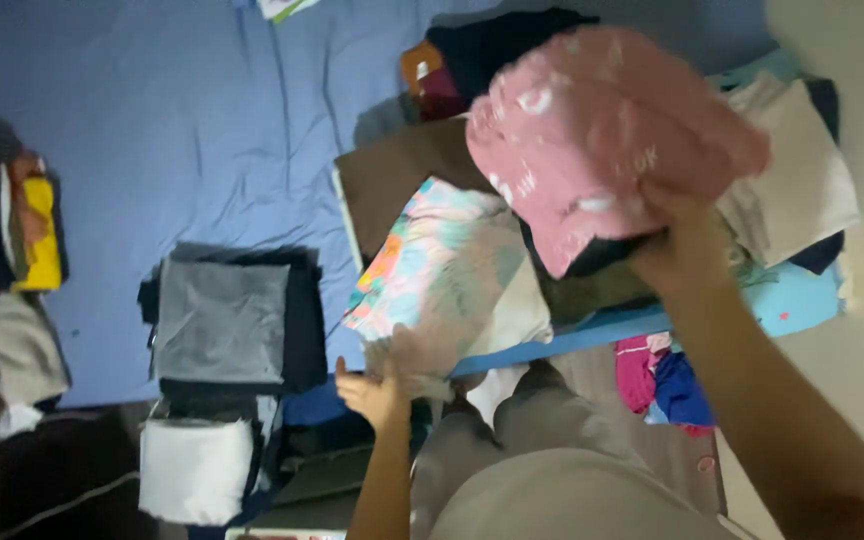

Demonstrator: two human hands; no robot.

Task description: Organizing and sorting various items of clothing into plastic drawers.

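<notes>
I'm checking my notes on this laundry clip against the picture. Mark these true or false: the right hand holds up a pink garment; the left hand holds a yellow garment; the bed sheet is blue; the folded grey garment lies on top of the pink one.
1. The right hand holds up a pink garment. True.
2. The left hand holds a yellow garment. False: it grips the edge of a multicoloured patterned cloth; the yellow garment lies far off at the left.
3. The bed sheet is blue. True.
4. The folded grey garment lies on the pink one. False: it rests on a dark pile, apart.
</notes>
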